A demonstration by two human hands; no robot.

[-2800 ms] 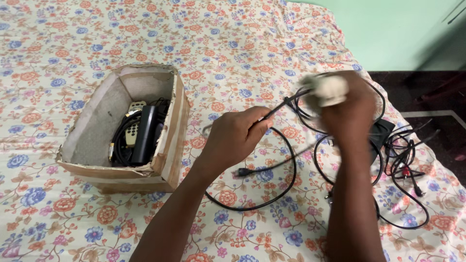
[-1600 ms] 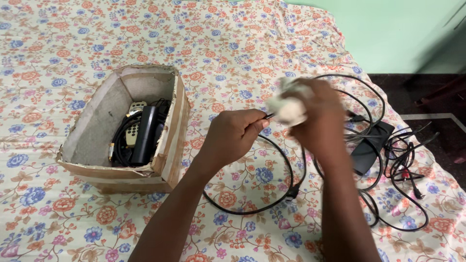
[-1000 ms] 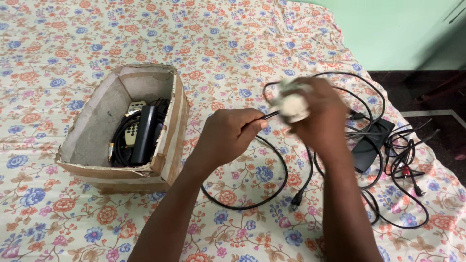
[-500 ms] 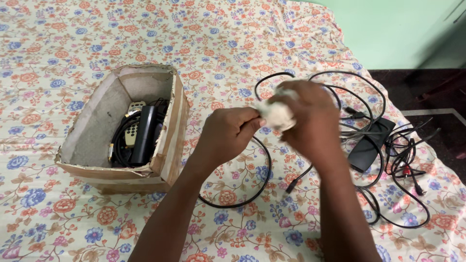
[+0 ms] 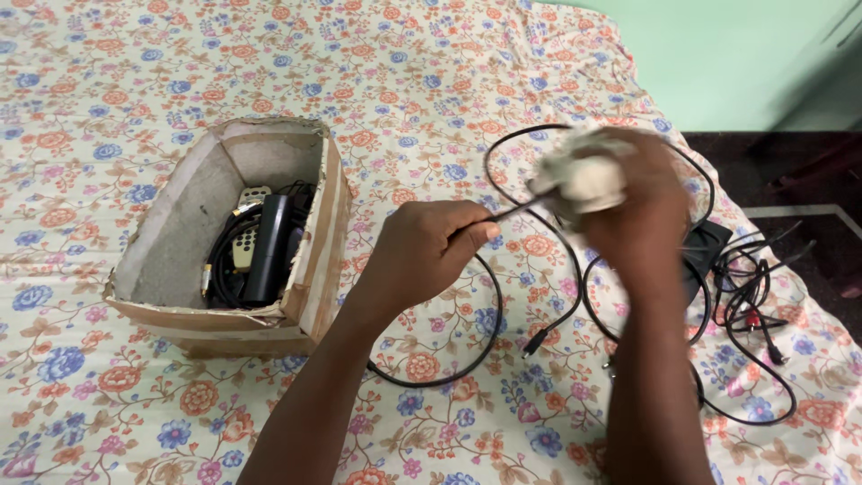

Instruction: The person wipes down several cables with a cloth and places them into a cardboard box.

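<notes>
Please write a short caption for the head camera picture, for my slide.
Left hand pinches a black cable while right hand wraps a white cloth around it, beside a cardboard box.

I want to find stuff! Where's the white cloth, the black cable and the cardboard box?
white cloth [image 5: 584,175], head view, on its bunched middle.
black cable [image 5: 489,310], head view, on its loop over the sheet.
cardboard box [image 5: 319,242], head view, on its right wall.

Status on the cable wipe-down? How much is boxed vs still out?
Boxed: some black cables and a remote sit in the cardboard box. In hand: the left hand pinches a black cable, the right hand grips a white cloth around it. Left: a tangle of cables and a black adapter on the bedsheet.
</notes>
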